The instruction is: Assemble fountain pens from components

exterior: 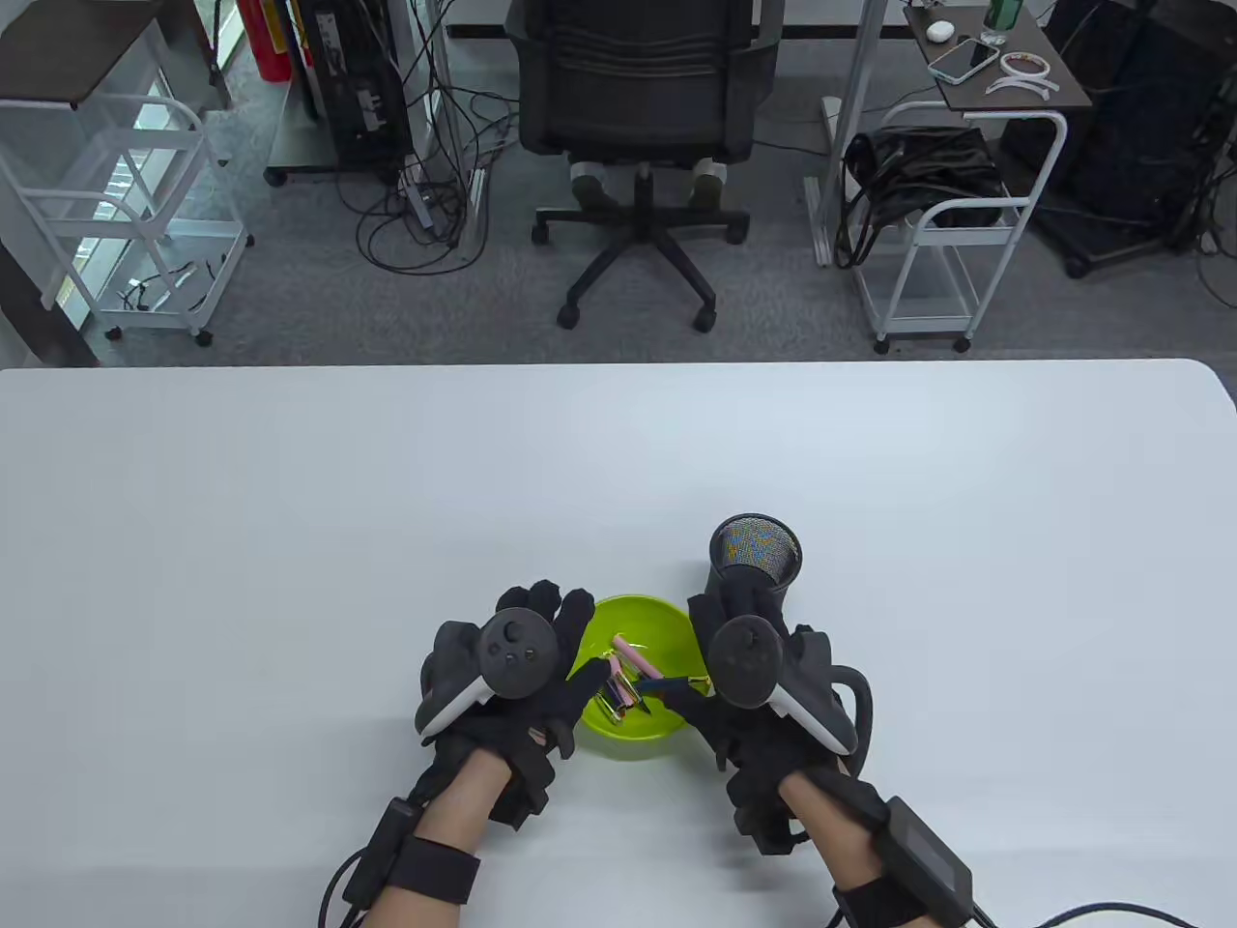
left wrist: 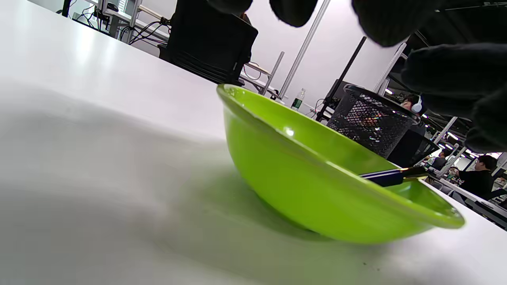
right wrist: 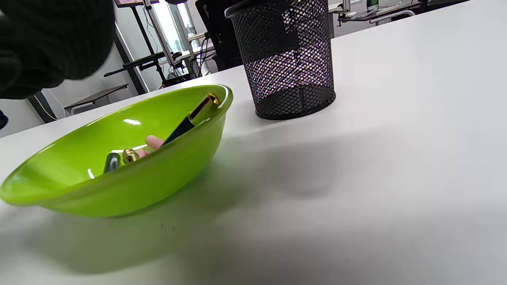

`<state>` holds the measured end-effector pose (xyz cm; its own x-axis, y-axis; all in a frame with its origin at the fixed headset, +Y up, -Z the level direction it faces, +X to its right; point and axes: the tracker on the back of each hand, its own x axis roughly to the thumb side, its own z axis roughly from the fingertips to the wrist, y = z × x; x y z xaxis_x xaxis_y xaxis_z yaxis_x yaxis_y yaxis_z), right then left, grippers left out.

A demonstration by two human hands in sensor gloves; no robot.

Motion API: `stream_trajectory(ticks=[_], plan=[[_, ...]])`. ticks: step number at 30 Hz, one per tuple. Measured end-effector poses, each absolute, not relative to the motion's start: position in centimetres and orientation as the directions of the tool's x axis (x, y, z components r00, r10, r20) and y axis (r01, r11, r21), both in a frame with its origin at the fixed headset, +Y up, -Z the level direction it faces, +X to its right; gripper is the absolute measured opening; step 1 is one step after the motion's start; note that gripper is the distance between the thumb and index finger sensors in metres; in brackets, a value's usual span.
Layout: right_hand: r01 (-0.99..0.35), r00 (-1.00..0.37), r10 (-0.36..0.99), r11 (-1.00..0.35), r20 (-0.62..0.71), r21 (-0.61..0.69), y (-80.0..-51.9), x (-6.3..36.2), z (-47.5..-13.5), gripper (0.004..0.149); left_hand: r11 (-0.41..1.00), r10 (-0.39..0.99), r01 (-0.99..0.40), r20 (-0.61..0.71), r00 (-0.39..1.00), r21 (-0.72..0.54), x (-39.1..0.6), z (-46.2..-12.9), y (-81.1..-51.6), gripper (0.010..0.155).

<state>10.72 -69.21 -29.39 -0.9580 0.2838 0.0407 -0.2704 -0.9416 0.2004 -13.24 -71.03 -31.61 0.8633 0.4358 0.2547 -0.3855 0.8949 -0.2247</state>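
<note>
In the table view, your trackers cover most of both hands, so much of the finger detail is lost. Your left hand (exterior: 517, 677) sits at the lower centre, over the left rim of the glossy green bowl (exterior: 667, 619); its thumb reaches in toward the pen parts (exterior: 623, 681), but whether it touches one cannot be made out. Your right hand (exterior: 749, 691) lies over the bowl's right rim, and its fingers are hidden, so its grasp cannot be told. The parts are a small jumble: a pink barrel, a dark pen (exterior: 667, 684) with gold trim, other bits too small to name. A round black mesh cup (exterior: 754, 556) stands just above the bowl on the smooth white table (exterior: 290, 532).

In the left wrist view, your gloved fingertips (left wrist: 447, 75) hang from the upper right, spread and loose, holding nothing visible. The bowl's wall hides its contents; only the dark pen's gold end shows over the rim.

In the right wrist view, just a blurred patch of glove fills the upper left. The dark pen leans on the far rim.
</note>
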Motion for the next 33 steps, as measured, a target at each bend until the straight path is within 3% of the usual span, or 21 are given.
stream_trajectory(ticks=[20,33], plan=[[-0.266,-0.96,0.279,-0.936,0.027,0.231,-69.5,10.8,-29.3,0.087,0.889,0.449,-0.397,0.261,0.854,-0.229,-12.9,-31.6,-71.4,0.076],[-0.298,-0.95,0.311,-0.923,0.017,0.243,-69.1,11.4,-29.1,0.085,0.939,0.333,-0.286,0.3,0.894,-0.19,-10.5,-31.9,-70.6,0.066]])
